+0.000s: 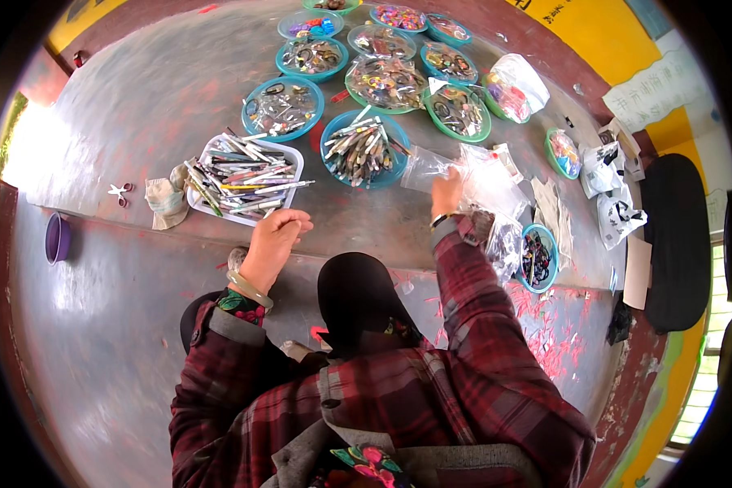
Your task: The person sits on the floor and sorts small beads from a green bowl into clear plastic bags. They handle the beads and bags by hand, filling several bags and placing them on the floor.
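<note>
Your left hand [275, 237] hangs in a loose curl just above the floor, fingers bent inward with nothing visible between them. Directly ahead of its fingertips, nearly touching, sits the white rectangular tray [211, 210] heaped with pens and slim sticks. Left of the tray lies a crumpled cloth [164, 202], and farther left a small pair of scissors [119, 192].

Your right hand [446, 193] is raised and closed around the neck of a clear plastic bag [431, 167], pinching it between fingers and thumb. The bag extends forward and left from the hand, its mouth against the rim of the blue round bowl [332, 130] filled with pens, which sits just ahead-left of this hand. Loose clear bags [496, 191] are piled immediately right of the hand. Below and right of your wrist stands a small teal bowl [549, 244] of dark items.

Beyond both hands, more round bowls [256, 91] of mixed small goods stand clustered. A purple cup [57, 238] sits well away to the left of your left hand.
</note>
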`<action>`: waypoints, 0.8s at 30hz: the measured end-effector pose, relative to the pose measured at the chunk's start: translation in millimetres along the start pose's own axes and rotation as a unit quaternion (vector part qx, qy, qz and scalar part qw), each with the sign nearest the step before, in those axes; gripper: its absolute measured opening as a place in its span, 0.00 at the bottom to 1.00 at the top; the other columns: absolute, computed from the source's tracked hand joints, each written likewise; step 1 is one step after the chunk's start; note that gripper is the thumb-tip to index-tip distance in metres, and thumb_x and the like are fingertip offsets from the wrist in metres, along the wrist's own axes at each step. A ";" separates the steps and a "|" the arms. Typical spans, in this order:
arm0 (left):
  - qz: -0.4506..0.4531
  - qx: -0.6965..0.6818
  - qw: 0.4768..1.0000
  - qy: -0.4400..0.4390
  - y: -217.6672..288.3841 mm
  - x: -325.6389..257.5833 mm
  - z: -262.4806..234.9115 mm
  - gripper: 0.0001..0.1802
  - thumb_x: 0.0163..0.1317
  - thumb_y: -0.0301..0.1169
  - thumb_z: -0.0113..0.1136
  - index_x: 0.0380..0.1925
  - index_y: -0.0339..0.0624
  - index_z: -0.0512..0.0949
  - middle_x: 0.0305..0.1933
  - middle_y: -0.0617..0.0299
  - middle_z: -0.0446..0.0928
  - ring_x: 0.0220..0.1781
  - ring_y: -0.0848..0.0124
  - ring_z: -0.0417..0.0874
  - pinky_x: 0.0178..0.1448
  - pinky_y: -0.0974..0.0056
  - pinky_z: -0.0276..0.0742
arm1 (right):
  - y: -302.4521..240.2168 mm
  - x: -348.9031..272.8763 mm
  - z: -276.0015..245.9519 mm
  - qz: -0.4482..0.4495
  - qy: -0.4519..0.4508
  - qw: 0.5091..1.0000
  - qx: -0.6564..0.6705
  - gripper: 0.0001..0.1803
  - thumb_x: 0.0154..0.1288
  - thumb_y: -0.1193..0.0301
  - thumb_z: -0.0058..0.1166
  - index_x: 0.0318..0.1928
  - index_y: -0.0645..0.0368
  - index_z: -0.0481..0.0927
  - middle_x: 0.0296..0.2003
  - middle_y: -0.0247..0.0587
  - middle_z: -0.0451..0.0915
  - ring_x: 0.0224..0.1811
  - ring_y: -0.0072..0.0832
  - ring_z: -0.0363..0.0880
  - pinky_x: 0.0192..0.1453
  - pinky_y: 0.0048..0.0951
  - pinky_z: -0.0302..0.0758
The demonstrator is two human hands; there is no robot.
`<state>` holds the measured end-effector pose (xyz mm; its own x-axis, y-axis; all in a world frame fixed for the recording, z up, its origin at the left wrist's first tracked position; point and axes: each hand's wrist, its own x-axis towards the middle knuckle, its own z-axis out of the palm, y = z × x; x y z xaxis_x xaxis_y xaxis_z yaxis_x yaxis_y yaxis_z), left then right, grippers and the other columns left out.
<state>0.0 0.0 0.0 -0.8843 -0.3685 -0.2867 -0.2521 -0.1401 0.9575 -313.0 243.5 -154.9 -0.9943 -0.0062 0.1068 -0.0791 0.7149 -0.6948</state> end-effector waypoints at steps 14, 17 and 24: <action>-0.045 0.031 0.998 0.019 6.6 2.9 12.0 0.12 0.60 0.27 0.45 0.40 0.35 0.75 0.38 0.60 0.77 0.43 0.73 0.77 0.43 0.72 0.69 | 31.2 94.9 13.8 -0.163 -0.161 0.921 -0.315 0.13 0.53 0.68 0.44 0.32 0.61 0.80 0.34 0.56 0.78 0.41 0.47 0.76 0.47 0.43 0.72; -0.051 0.040 0.998 0.021 5.0 1.1 10.1 0.11 0.60 0.27 0.45 0.40 0.36 0.75 0.39 0.60 0.77 0.43 0.73 0.77 0.42 0.72 0.68 | 21.5 99.7 1.1 -0.229 -0.135 0.907 -0.327 0.13 0.53 0.66 0.44 0.25 0.60 0.81 0.29 0.54 0.78 0.35 0.48 0.77 0.41 0.44 0.73; -0.032 0.077 0.996 0.010 3.8 2.4 11.2 0.12 0.60 0.26 0.44 0.39 0.34 0.75 0.37 0.60 0.77 0.42 0.74 0.76 0.42 0.72 0.69 | 17.4 170.0 -128.7 -0.288 -0.143 0.891 -0.321 0.09 0.50 0.68 0.47 0.26 0.54 0.81 0.20 0.43 0.78 0.22 0.35 0.77 0.29 0.34 0.73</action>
<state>-7.5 8.8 3.3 -0.8564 -0.3824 -0.3469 -0.3671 -0.0214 0.9299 -474.1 344.9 -57.3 -0.7869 -0.6137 0.0644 -0.6160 0.7874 -0.0236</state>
